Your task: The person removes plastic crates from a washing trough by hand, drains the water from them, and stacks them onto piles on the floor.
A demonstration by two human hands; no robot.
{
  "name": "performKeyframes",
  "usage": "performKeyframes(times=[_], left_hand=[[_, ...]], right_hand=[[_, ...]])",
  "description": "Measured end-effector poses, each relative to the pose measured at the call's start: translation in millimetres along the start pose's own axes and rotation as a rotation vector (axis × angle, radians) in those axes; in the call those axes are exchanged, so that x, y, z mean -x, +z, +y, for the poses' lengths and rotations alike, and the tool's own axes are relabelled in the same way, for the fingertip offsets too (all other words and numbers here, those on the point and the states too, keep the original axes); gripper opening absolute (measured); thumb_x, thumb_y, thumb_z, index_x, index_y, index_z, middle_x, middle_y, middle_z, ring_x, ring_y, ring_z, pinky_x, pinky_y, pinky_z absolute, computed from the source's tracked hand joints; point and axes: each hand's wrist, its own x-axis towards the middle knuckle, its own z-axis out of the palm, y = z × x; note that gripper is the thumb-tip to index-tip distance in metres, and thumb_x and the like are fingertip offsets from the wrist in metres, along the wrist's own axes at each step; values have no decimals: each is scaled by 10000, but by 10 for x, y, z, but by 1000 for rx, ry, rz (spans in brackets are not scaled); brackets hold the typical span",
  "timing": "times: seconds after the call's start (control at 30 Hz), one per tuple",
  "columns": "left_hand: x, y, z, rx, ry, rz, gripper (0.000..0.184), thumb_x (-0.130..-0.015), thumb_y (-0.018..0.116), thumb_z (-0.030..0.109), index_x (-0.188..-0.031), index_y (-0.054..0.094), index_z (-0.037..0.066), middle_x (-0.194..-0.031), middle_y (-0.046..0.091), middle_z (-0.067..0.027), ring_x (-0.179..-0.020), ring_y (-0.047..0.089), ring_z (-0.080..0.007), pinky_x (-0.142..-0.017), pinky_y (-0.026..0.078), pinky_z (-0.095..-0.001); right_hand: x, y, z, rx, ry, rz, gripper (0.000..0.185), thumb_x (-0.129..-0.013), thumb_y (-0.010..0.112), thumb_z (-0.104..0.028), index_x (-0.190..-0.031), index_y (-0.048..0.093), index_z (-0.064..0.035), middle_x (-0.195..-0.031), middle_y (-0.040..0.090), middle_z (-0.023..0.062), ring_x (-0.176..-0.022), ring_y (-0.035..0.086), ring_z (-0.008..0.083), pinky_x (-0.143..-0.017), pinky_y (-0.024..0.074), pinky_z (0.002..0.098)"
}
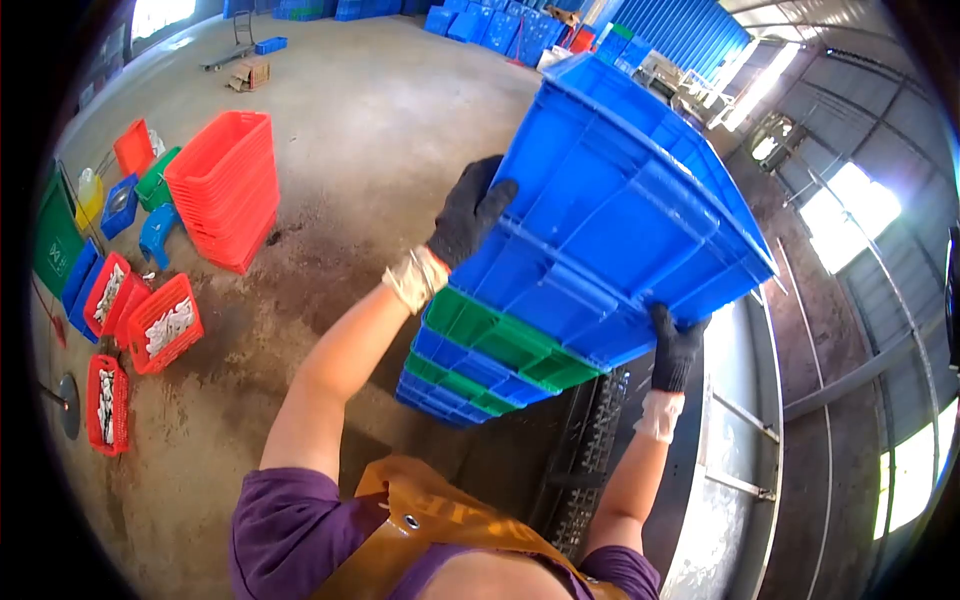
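A large blue plastic crate [610, 205] tops a tall stack, its near side facing me and its open top tilted away. My left hand [470, 212], in a black glove over a pale one, grips its left edge, thumb on the near face and fingers partly hidden behind. Low at the right corner, my right hand [677, 345], gloved the same way, holds the crate's underside, with some fingertips out of sight. Under it sit another blue crate [530, 290], a green crate [505, 340] and more blue and green ones, stacked down to the floor.
Red baskets [228, 185] stand nested on the left floor. Nearby, smaller red baskets [168, 322] hold whitish items. A metal frame [735, 440] and a chain-like conveyor [590, 450] run along my right. Blue crates [485, 25] line the back; a trolley [235, 55] stands far left.
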Motion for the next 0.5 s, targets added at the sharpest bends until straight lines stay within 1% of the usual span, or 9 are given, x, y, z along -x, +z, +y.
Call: performKeyframes(times=[0.13, 0.17, 0.2, 0.23, 0.33, 0.4, 0.43, 0.47, 0.5], left_hand=[[9, 187, -159, 321, -21, 150, 390, -881, 553, 272, -1137, 506, -18, -1004, 595, -144, -922, 571, -231, -819, 447, -352], [-25, 210, -187, 222, 19, 193, 326, -878, 553, 260, -1064, 536, -8, -923, 607, -141, -824, 581, -245, -749, 455, -358], [-68, 248, -223, 227, 5, 182, 326, -878, 553, 260, -1064, 536, -8, -923, 607, -141, -824, 581, -245, -749, 455, -358], [-114, 297, -257, 128, 16, 202, 295, -876, 552, 253, -1024, 547, -2, -886, 605, -145, -789, 578, -263, -720, 452, -366], [-186, 491, -420, -3, 48, 214, 244, -870, 546, 241, -941, 566, 8, -829, 593, -168, -751, 568, -309, -682, 445, -384], [-175, 569, -527, -56, 53, 259, 259, -880, 528, 255, -946, 566, 8, -831, 595, -167, -763, 571, -314, -696, 445, -392], [-186, 598, -579, -48, 61, 271, 280, -890, 509, 275, -924, 566, 3, -842, 594, -173, -770, 567, -324, -698, 440, -401], [-175, 579, -662, -153, 100, 206, 256, -912, 460, 220, -1010, 559, 5, -947, 581, -208, -870, 558, -341, -784, 434, -425], [-121, 583, -1143, -512, 442, 203, 311, -925, 402, 150, -1184, 499, 8, -1159, 517, -231, -1077, 498, -335, -958, 371, -415]], right_hand=[[-123, 46, 141, -91, -67, 11, 826, -693, 768, -212, -1340, 290, -22, -1174, 515, 152, -1033, 517, 253, -893, 419, 377], [-242, 39, 290, -92, -75, -38, 822, -696, 764, -217, -1339, 290, -25, -1174, 515, 151, -1036, 515, 250, -898, 416, 379], [-320, 48, 370, -88, -74, -91, 817, -699, 760, -223, -1338, 291, -28, -1174, 515, 149, -1040, 512, 247, -902, 412, 381], [-369, 62, 253, -93, 61, -125, 798, -700, 759, -218, -1328, 305, -32, -1174, 518, 146, -1042, 511, 243, -904, 410, 367], [-518, 100, 167, -105, 231, -135, 776, -656, 793, -166, -1284, 362, -20, -1152, 524, 137, -1036, 510, 243, -883, 432, 373], [-521, 130, 397, -133, 58, -96, 666, -692, 766, -140, -1240, 408, -22, -1103, 549, 136, -977, 540, 226, -820, 467, 352], [-506, 132, 360, -181, 135, -106, 618, -702, 758, -137, -1214, 432, -25, -1082, 556, 132, -959, 547, 219, -796, 475, 341], [-413, 137, 281, -222, 217, -100, 570, -712, 751, -134, -1189, 456, -28, -1061, 563, 128, -942, 554, 211, -773, 483, 330], [-241, 138, 237, -229, 237, -77, 551, -726, 742, -160, -1185, 465, -32, -1051, 560, 112, -924, 549, 203, -779, 477, 329]])
